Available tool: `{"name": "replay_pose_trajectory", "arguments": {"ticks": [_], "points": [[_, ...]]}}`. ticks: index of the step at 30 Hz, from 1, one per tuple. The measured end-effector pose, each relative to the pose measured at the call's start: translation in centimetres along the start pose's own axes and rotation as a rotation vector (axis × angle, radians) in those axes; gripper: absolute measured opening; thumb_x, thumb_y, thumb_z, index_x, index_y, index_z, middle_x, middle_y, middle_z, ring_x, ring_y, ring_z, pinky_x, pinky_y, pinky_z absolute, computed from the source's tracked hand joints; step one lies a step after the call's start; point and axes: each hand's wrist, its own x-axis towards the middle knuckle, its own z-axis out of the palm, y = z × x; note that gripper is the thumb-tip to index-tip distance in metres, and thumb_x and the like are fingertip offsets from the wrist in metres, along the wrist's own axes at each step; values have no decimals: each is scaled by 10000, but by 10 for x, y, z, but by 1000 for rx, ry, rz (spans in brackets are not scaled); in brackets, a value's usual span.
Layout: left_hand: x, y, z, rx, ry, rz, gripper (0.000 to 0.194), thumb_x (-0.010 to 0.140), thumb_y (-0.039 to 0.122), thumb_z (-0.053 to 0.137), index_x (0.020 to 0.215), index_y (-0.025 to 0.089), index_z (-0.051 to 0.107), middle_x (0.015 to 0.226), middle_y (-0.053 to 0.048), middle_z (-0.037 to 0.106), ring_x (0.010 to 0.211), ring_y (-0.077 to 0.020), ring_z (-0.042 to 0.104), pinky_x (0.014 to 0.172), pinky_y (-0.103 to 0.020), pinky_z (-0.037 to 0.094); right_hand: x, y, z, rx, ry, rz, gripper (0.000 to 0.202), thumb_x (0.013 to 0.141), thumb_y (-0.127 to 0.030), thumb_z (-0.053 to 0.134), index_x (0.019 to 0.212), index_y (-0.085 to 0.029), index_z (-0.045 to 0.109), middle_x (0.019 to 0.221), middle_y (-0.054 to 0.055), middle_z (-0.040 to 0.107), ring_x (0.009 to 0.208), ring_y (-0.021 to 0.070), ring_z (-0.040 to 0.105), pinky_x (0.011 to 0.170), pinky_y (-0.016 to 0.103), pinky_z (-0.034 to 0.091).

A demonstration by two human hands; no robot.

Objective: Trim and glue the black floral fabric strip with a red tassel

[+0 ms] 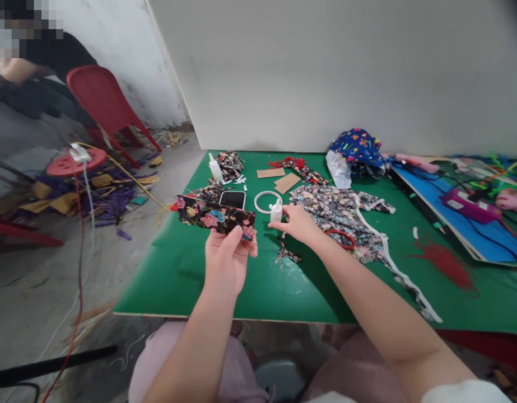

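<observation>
My left hand [228, 254] grips a black floral cloth piece [205, 215], thumb on top, holding it raised above the table. In my right hand [299, 225] is a small white bottle [276, 212], pinched between thumb and fingers. Just behind the bottle lies a white ring [258, 208]. A phone [233, 199] is partly hidden by the held cloth. Below the bottle lies a small floral scrap [288, 254]. To the right of my right hand spreads a large floral cloth [321, 201] with white edges, and a red handle [346, 240] rests on it.
The green table [178, 274] ends at a pale panel [325, 67]. Brown cardboard pieces [287, 183], a second white bottle [215, 168] and a blue patterned cloth [354, 145] stand farther back. A blue board [460, 224] bears cables and a purple device [470, 205]. A person sits left on a red chair [102, 98].
</observation>
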Motion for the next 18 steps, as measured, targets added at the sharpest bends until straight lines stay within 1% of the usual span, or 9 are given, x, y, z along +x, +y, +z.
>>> {"name": "replay_pose_trajectory", "arguments": {"ticks": [2,5,6,8,10,12,14,16,18], "points": [[0,-1,0,2,-8,-12,143,642,238,752,668,165,631,588,23,634,497,-91,578,380,-167,446,2,-3,1,11,4,3,334,881,-369,531,1139,-156,550,1134,77,583,974,185,585,829,406,503],[-1,-3,0,3,-2,-7,133,655,239,743,687,159,642,613,12,643,545,-100,601,399,-167,455,-10,-9,-7,95,19,-3,375,885,-431,487,1117,-141,536,947,72,646,826,184,612,741,353,503],[-1,-4,0,6,-1,-7,134,656,242,742,690,159,643,615,11,643,552,-101,604,403,-168,455,-17,-11,-13,134,29,-6,392,898,-441,447,1147,-145,510,907,66,652,780,181,614,701,333,499],[-2,-5,1,25,0,-14,145,651,254,743,677,161,636,607,12,640,549,-103,603,402,-169,450,-36,-13,-29,213,51,-22,398,919,-426,391,1215,-169,457,952,61,646,779,165,615,661,294,494],[-3,-8,3,53,4,-34,166,637,273,750,665,161,630,594,12,638,530,-103,599,395,-170,441,-59,-14,-49,268,76,-27,445,911,-443,403,1300,-228,399,1028,58,625,778,158,612,616,276,487],[-6,-13,5,82,10,-61,194,617,291,761,648,154,627,582,6,641,502,-104,594,387,-173,435,-80,-14,-70,310,107,-7,474,908,-444,407,1346,-273,351,954,34,626,647,132,584,533,260,458],[-9,-19,8,99,11,-88,214,596,294,776,636,145,628,574,-4,651,469,-106,588,380,-180,436,-97,-13,-88,466,218,35,456,888,-406,456,1316,-295,345,813,-8,612,515,107,517,445,235,403],[-12,-25,10,113,7,-114,223,576,290,789,629,143,631,569,-12,659,448,-109,584,375,-186,440,-108,-12,-99,510,290,54,364,857,-361,509,1204,-285,430,794,-10,621,512,105,528,445,233,407],[-14,-30,11,127,9,-133,223,562,284,799,627,145,636,556,-9,660,432,-111,582,370,-189,445,-114,-10,-105,477,358,58,279,780,-329,612,1043,-270,543,837,4,642,554,115,557,467,242,424]]}}
